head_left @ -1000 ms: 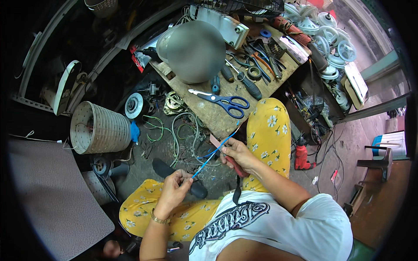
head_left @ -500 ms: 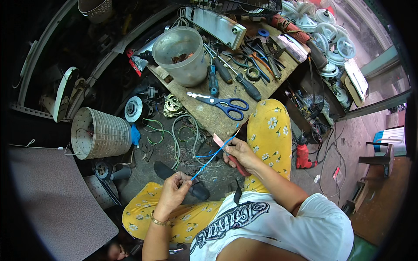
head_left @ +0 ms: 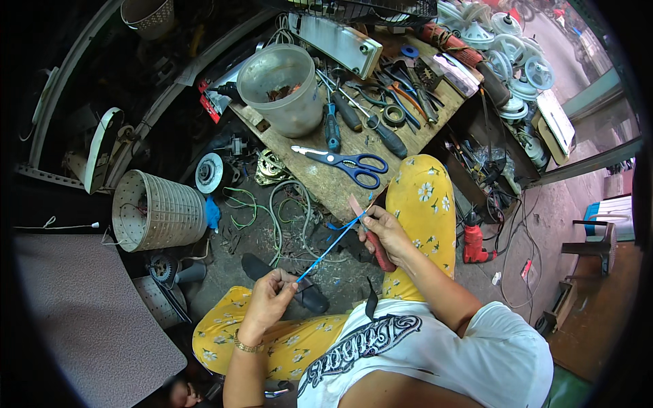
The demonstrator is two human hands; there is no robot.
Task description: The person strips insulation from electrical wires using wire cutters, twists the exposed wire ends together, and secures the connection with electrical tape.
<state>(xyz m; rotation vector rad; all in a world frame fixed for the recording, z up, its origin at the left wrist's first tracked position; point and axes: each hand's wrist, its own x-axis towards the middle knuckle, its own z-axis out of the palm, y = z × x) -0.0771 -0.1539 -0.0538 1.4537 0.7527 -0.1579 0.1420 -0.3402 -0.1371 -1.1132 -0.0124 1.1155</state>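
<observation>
Here the left hand (head_left: 266, 304) pinches the lower end of a thin blue wire (head_left: 330, 248), its grip closed tight on it, while the right hand (head_left: 385, 230) holds a red-handled knife (head_left: 371, 234), blade against the wire's upper end. The wire stretches taut between both hands, above the littered floor. Blue-handled scissors (head_left: 347, 163) lie on the wooden table (head_left: 326, 185) just beyond, near a plastic bucket (head_left: 286, 88).
</observation>
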